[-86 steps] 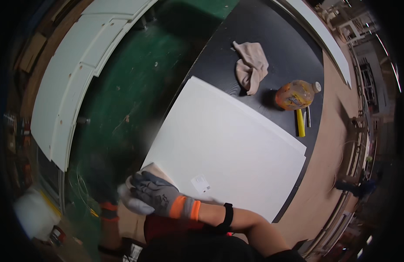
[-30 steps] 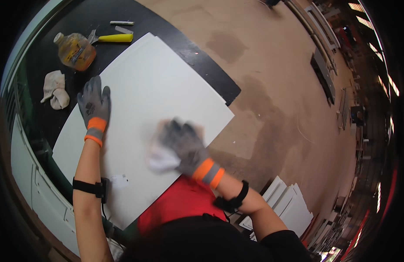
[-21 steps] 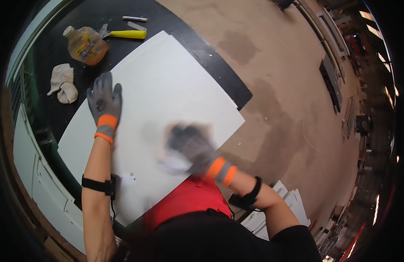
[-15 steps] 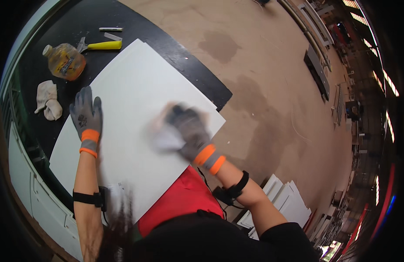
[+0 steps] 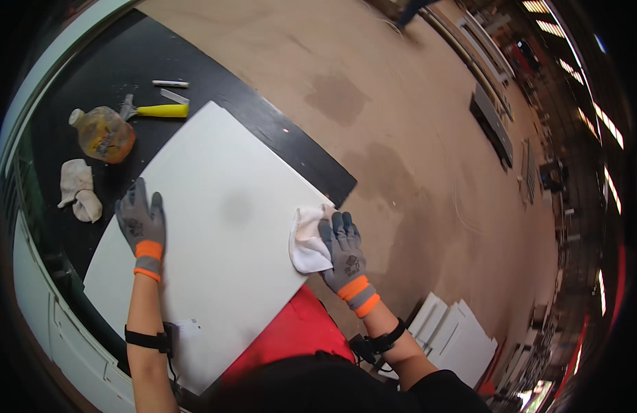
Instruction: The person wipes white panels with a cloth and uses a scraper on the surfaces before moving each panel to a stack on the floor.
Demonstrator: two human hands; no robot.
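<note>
Head view: crumpled white cloth on smooth white panel.

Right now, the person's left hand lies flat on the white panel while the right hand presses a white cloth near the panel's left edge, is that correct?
Not quite: the head view shows the right hand pressing the white cloth near the right edge of the white panel, not the left. The left hand does lie flat on the panel.
</note>
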